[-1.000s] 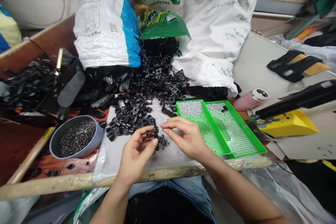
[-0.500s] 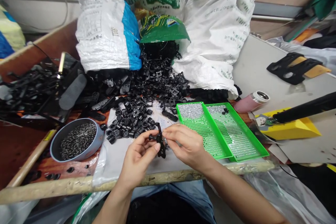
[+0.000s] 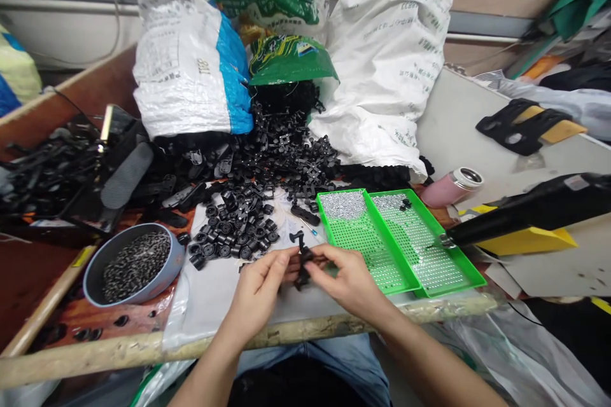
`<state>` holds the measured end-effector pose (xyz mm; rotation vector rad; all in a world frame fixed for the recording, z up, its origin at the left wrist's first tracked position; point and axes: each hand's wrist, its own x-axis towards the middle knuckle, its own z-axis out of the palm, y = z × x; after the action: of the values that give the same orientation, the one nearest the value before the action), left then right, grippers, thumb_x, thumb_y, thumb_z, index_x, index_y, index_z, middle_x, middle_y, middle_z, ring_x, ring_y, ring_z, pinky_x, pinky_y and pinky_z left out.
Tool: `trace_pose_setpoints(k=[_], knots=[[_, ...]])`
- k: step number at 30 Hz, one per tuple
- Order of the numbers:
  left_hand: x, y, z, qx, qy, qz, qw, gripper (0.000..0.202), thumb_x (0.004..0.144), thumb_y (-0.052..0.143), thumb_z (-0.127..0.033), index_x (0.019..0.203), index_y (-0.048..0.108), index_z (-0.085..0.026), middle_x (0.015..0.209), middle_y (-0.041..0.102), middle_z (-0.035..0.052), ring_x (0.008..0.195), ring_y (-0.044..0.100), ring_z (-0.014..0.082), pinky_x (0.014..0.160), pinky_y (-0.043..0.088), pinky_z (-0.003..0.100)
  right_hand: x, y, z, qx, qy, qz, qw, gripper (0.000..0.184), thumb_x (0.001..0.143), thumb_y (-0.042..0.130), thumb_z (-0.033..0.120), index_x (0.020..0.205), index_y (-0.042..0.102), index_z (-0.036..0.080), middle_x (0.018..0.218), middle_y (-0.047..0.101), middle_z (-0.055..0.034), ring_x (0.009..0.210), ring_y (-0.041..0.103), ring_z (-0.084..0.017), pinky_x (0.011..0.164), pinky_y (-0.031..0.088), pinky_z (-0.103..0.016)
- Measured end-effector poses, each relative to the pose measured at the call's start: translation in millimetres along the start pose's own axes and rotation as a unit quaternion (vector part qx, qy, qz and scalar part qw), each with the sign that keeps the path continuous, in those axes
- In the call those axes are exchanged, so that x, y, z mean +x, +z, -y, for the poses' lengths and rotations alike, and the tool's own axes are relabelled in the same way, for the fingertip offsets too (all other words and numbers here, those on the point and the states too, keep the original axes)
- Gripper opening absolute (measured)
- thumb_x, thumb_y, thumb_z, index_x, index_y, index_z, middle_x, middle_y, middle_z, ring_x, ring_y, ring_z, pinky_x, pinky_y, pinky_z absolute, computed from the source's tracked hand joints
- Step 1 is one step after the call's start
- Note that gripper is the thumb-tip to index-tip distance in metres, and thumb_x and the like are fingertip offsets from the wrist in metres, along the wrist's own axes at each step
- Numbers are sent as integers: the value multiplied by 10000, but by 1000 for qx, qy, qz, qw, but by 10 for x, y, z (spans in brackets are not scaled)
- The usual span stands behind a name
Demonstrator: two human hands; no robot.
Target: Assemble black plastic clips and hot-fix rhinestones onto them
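Between my two hands is a black plastic part (image 3: 303, 258) with a thin upright arm on top. My left hand (image 3: 265, 283) grips it from the left, fingers closed. From the right, the fingers of my right hand (image 3: 341, 273) are closed on the same part; its lower end is blurred and partly covered. Behind my hands lies a pile of small black wheels (image 3: 233, 229). To the right stand a green tray with perforated plate and many screws (image 3: 367, 241) and a second green tray (image 3: 458, 267) holding screws and a few small black pieces.
A blue bowl (image 3: 87, 273) of small dark-and-silver pieces stands at left. Black parts (image 3: 291, 146) spill from bags at the back. At right are an electric screwdriver (image 3: 515, 213), a yellow holder (image 3: 548, 245) and a pink flask (image 3: 449, 187). A wooden rail (image 3: 119, 350) edges the bench.
The part has turned upright between my hands, and my right fingers have moved down around it. The black screwdriver at right has swung lower, its tip now over the right tray.
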<state>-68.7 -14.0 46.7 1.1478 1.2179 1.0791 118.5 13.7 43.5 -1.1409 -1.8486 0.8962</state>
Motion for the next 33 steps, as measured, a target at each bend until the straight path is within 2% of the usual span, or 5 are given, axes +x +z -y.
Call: trace_pose_setpoints(k=[3, 7, 16, 24, 33], knots=[[211, -50, -51, 179, 79, 5, 981, 303, 964, 570, -390, 1151, 732, -216, 1013, 773, 99, 905, 722, 263, 844, 567, 397, -12, -102, -169, 16, 48, -59, 997, 85, 893, 609, 234, 889, 692, 217, 777, 725, -6, 706, 675, -169, 642, 530, -265], [710, -33, -127, 487, 169, 3, 857, 278, 949, 524, -177, 1137, 729, -200, 1075, 725, 136, 1027, 631, 304, 932, 488, 453, 17, -188, -291, 43, 69, -115, 990, 136, 923, 589, 329, 869, 652, 221, 745, 676, 5, 684, 628, -162, 630, 493, -262], [1161, 49, -161, 515, 193, 63, 833, 170, 844, 632, -61, 784, 702, -204, 1094, 650, 121, 1097, 546, 307, 951, 435, 466, 170, -341, -305, -11, 21, -115, 993, 165, 985, 533, 346, 997, 652, 233, 959, 707, -42, 907, 661, -204, 823, 521, -332], [651, -133, -280, 45, 130, 17, 990, 284, 831, 744, -305, 1091, 662, -227, 952, 704, 42, 870, 668, 183, 769, 537, 287, 153, -284, -63, 67, -26, 36, 997, 192, 1023, 477, 304, 1090, 642, 235, 1196, 713, -90, 1147, 671, -222, 983, 531, -386], [315, 28, -227, -228, -129, 35, 964, 448, 674, 893, -452, 1012, 740, -201, 906, 771, 65, 714, 728, 176, 559, 560, 226, 257, -415, -11, 181, 50, 21, 982, 148, 931, 625, 334, 1016, 634, 214, 848, 665, -15, 724, 637, -141, 631, 582, -271]])
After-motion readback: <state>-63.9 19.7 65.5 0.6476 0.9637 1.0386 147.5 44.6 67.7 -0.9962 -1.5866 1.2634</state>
